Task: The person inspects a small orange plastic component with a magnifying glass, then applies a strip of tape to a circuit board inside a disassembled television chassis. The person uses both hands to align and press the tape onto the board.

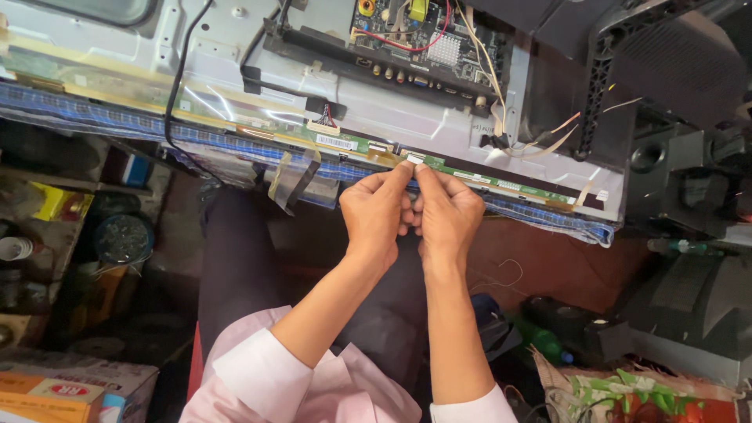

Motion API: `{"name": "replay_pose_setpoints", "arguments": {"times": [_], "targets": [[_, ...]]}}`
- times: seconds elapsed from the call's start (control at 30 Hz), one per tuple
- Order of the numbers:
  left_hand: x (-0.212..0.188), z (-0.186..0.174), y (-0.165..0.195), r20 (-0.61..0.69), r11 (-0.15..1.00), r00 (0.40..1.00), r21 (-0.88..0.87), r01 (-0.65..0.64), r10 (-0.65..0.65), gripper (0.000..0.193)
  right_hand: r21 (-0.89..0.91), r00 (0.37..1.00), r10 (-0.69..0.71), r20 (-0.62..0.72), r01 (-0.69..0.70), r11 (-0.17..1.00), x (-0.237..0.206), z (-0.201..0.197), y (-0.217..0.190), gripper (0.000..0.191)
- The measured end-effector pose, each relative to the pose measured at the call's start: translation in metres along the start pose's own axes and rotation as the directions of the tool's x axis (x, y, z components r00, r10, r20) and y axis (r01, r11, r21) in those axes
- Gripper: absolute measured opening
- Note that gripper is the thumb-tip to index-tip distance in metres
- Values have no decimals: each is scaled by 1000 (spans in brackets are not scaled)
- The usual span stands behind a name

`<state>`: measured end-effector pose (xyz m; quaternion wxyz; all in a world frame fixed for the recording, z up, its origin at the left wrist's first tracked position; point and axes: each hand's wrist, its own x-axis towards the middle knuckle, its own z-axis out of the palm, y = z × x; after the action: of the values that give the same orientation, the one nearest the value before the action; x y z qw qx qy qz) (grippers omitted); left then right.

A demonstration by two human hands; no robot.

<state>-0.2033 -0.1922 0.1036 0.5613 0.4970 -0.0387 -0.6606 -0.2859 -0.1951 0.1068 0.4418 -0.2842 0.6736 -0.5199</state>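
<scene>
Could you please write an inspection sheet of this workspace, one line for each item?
Surface: grey metal back panel of a flat screen, lying flat, its near edge toward the person.
Job's things: narrow green circuit strip along the near edge; a flat ribbon hangs from it.
Clutter: cardboard box lower left, green bottle lower right.
Grippers: left hand and right hand pinch the strip side by side, fingertips touching it.
Cables: black cable runs across the panel; a red wire loops over the main board.
Surroundings: black plastic casing at right; cluttered shelves at left.
</scene>
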Motion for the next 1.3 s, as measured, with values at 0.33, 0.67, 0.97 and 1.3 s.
{"name": "replay_pose_setpoints", "arguments": {"times": [0.33, 0.67, 0.97, 1.3], "targets": [[-6, -29, -2, 272, 512, 689, 502, -697, 671, 18, -88, 998, -39, 44, 43, 995, 2, -1, -5, 22], [13, -40, 28, 679, -28, 461, 578, -816, 571, 41, -59, 996, -24, 87, 29, 998, 5, -6, -3, 22], [22, -40, 31, 722, -111, 372, 525, -844, 584, 36, -74, 996, -24, 82, 30, 997, 3, -6, -5, 18], [22, -40, 33, 733, -98, 393, 527, -844, 556, 33, -110, 998, -25, 51, 30, 993, 1, -2, -9, 19]]}}
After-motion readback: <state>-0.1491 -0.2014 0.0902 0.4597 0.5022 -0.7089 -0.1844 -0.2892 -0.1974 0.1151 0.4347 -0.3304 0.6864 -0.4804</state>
